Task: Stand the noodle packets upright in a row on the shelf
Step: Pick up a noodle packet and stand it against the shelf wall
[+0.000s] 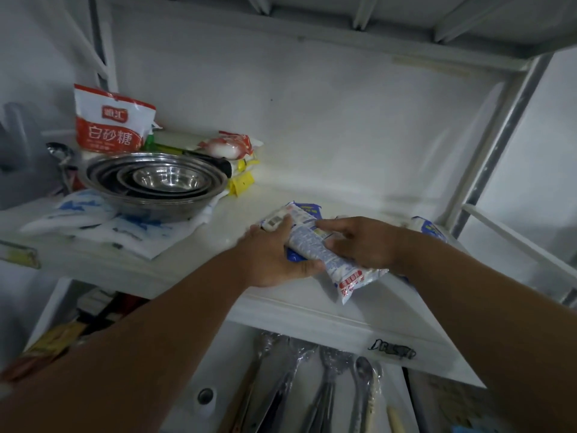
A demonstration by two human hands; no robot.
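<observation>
A long white and blue noodle packet (315,245) lies flat on the white shelf (312,189), slanting from far left to near right, its red-printed end over the front edge. My left hand (274,257) grips its left side, thumb under it. My right hand (362,242) presses on its right side with fingers curled. More blue and white packets lie beneath and beside it: one corner (307,207) shows behind the hands, another packet (429,228) shows past my right wrist. None stands upright.
Nested steel bowls (156,182) sit on flat white bags (103,223) at the shelf's left. A red sugar bag (109,120) stands behind them, with other packets (234,151). A metal post (499,135) bounds the right. Wrapped ladles (327,385) hang below.
</observation>
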